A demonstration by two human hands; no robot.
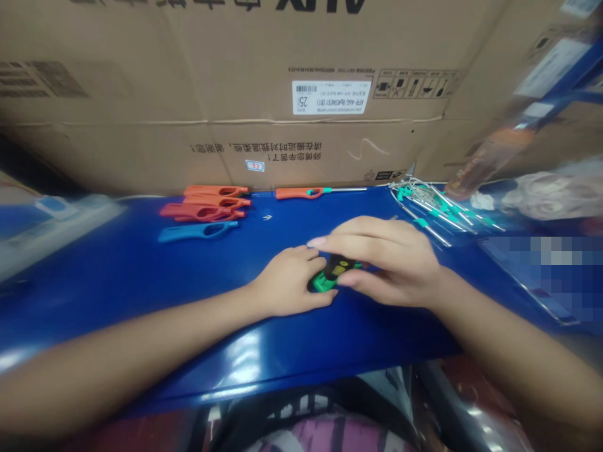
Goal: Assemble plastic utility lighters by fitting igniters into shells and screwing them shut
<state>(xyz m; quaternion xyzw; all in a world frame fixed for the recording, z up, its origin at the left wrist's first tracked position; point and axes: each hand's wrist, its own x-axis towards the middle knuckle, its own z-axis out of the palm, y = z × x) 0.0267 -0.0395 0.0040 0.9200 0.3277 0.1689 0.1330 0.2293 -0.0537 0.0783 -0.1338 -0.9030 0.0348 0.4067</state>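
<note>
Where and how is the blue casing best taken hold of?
I'd pinch the blue casing by its solid left part, coming from the near side. It lies on its side with its loop toward the right, so the left part offers unbroken body; the red casings sit close along the far side, likely crowding an approach there.

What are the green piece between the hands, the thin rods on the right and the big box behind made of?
Green piece: probably plastic, smooth-looking and evenly coloured, though partly hidden.
Thin rods: likely metal, from their silvery shine.
Big box: cardboard, apparently; matte brown, with printing and creases.
</note>
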